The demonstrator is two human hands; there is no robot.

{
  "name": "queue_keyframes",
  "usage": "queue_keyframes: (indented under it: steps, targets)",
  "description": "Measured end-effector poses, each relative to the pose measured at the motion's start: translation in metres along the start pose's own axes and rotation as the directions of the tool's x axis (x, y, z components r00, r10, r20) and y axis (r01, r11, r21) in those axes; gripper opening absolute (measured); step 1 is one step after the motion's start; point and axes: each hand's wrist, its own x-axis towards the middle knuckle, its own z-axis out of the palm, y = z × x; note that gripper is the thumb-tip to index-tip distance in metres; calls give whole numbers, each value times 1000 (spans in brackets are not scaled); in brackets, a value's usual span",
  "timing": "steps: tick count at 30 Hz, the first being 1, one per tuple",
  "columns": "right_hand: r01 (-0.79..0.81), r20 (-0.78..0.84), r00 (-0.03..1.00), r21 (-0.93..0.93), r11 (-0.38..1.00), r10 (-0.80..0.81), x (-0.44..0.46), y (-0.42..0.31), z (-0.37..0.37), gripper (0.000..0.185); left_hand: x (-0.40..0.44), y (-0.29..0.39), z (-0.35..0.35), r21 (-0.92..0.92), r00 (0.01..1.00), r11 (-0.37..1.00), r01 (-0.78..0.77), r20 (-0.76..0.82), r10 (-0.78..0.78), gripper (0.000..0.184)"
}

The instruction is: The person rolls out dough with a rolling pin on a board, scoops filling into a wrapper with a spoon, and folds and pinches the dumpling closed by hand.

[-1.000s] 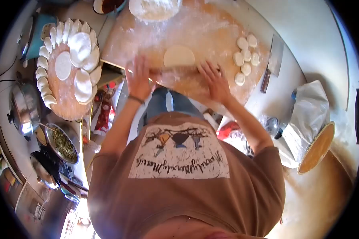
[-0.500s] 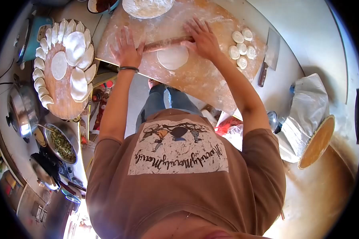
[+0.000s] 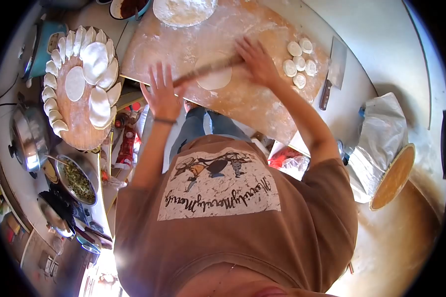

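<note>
A wooden rolling pin (image 3: 208, 69), blurred by motion, lies slanted over a round dough wrapper (image 3: 215, 79) on the floured board (image 3: 262, 106). My left hand (image 3: 164, 94) is at the pin's near left end, past the board's front edge, its fingers spread and stretched out. On the other end rests my right hand (image 3: 256, 62), fingers extended and palm against the pin. Several small dough discs (image 3: 299, 64) sit to the right of my right hand.
At left, a round wooden tray (image 3: 77, 126) bears filled dumplings and flat wrappers. A cleaver (image 3: 336, 64) lies right of the board. Beyond are a bowl of flour (image 3: 183, 11) and a bowl of dark red paste (image 3: 126, 7). A bowl of chopped greens (image 3: 78, 183) stands left.
The rolling pin has come toward me, its left end further, so it slants more. My left hand has moved back with it; my right hand has shifted slightly right and nearer.
</note>
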Motion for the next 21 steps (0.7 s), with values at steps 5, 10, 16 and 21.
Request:
queue_keyframes:
  steps: [5,10,16,21]
  targets:
    - [36,36,999,-98,995,-32,21,-9,-15,78,7,-11,44,-175,974,977,119,-168,-149,78]
    - [66,37,997,-160,985,-60,20,13,-1,81,23,-10,16,-17,992,998,65,-108,-66,78]
    - [39,-29,999,-99,994,-42,28,13,0,77,43,-14,37,-59,988,987,151,-11,-152,78]
    - [8,27,1000,-2,1000,-8,-19,12,-4,75,4,-3,0,28,994,998,-58,92,55,87]
